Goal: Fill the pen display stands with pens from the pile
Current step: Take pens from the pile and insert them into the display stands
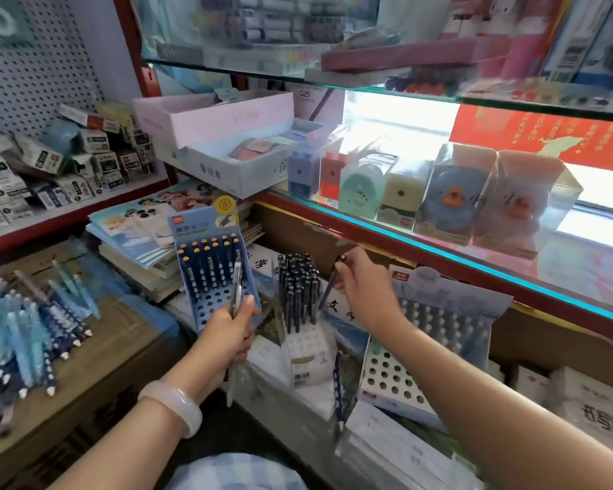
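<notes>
Right hand (360,281) pinches a dark pen (330,286) near its top end, just right of the middle stand (299,298). Pen long axis runs steeply, top tilted up-right, lower end pointing down-left toward the stand's right edge. Tip is hidden behind the packed pens, so can't tell if it's over a hole.

Left hand (232,325) is closed round a pale pen (235,305), possibly more than one; blurred, count unclear. Its axis is near vertical: upper end lies across the front of the blue stand (213,270), lower end sticks out below the fist.

Risks, as I judge them:
- Middle stand looks nearly full of dark pens. Forcing one in at this tilt could snag neighbours or tip the stand; it sits on stacked packets, not a flat bench.
- Left pen is held mid-barrel in a loose fist; it could slip out the bottom.
- Blue stand leans back against a stack of books (138,235); a push could slide it.
- A loose dark pen (337,390) lies steeply in the gap beside the right stand (397,380), tip down; easy to knock deeper.

Blue stand has filled back rows and empty front holes. Right stand also shows empty front holes. Pile (29,334) lies well left on a carton (96,351), pens mostly angled with tips down-right.
</notes>
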